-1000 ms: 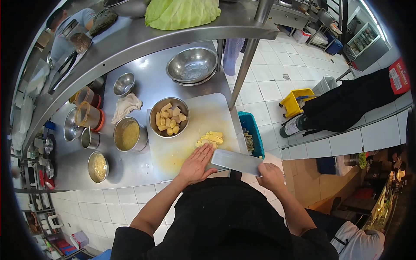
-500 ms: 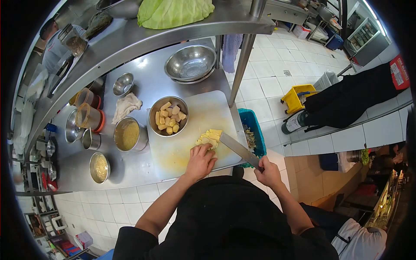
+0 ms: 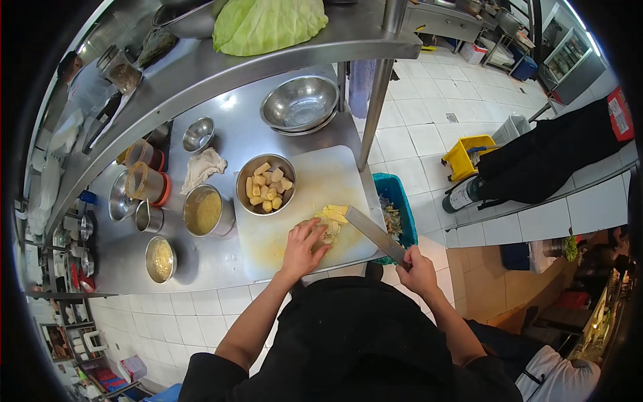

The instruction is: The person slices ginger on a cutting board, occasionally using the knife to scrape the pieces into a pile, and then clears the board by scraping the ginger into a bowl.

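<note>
In my right hand (image 3: 419,271) is a cleaver (image 3: 376,236), its fingers wrapped around the handle. The broad blade points up and left, its tip beside pale yellow slices (image 3: 336,213) that look like ginger. My left hand (image 3: 303,250) rests at the near left side of these slices, fingers stretched out and apart, fingertips touching them. Beneath lies a white cutting board (image 3: 268,258) with yellow stains. On the board's far left part stands a steel bowl (image 3: 245,167) of peeled, pale yellow chunks (image 3: 269,186).
Left of the board stand a steel pot (image 3: 226,218) and a small bowl (image 3: 161,260), both with yellowish contents. A crumpled cloth (image 3: 203,167) and stacked bowls (image 3: 299,104) lie farther back. A steel shelf (image 3: 268,60) overhangs the table; a teal bin (image 3: 402,201) stands right.
My left hand's fingers have spread a little at the slices. The cleaver stays beside them in my right hand. The whole view has shifted slightly.
</note>
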Tool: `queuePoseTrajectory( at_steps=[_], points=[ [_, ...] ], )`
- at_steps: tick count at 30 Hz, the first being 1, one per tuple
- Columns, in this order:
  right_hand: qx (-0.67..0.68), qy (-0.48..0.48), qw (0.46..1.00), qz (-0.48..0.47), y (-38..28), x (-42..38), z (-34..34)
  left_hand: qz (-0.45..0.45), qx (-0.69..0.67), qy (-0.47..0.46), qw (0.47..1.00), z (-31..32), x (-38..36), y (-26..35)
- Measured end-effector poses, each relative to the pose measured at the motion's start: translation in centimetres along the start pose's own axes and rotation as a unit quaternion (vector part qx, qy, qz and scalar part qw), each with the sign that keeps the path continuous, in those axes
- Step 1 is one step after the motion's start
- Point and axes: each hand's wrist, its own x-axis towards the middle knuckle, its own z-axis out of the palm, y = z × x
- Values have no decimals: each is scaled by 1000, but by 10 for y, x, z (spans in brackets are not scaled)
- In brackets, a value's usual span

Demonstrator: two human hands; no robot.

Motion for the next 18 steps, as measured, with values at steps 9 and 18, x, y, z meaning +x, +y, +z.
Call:
queuePoseTrajectory(
  at_steps=[9, 18],
  points=[
    [-41, 26, 999, -9, 2, 32, -13, 68, -27, -15, 997, 7, -4, -13],
    [-96, -71, 982, -146, -2, 93, -24, 3, 33, 24, 999, -2, -17, 23]
  ],
)
